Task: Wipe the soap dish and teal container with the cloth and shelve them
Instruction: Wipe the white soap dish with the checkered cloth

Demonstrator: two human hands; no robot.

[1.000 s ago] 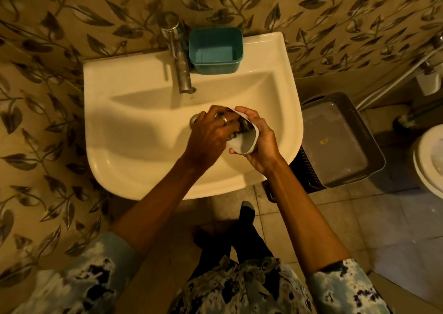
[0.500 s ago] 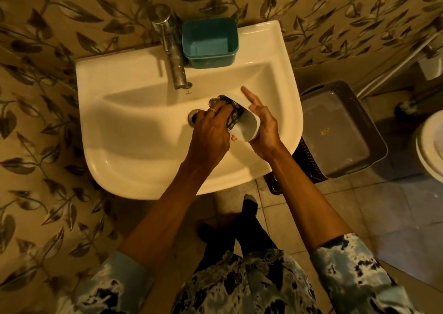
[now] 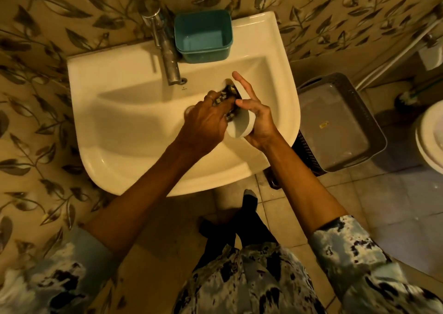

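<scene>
Over the basin point(image 3: 124, 126), my right hand point(image 3: 257, 119) cradles the white dish point(image 3: 241, 124), now tipped more on edge than a second ago, opening toward my left. My left hand point(image 3: 206, 122) has pushed the dark cloth point(image 3: 227, 100) deeper inside, so I judge the wiping half done. Left fingers point(image 3: 215, 98) are closed on the cloth; right fingers point(image 3: 242, 83) are partly splayed around the dish. Behind, the teal container point(image 3: 203, 36) waits beside the tap point(image 3: 165, 50), untouched.

- White soap dish point(image 3: 241, 125): tilted on edge above the basin, dark checked cloth point(image 3: 227, 98) pressed into it.
- Teal container point(image 3: 203, 35): upright, open, at twelve o'clock on the sink's back ledge.
</scene>
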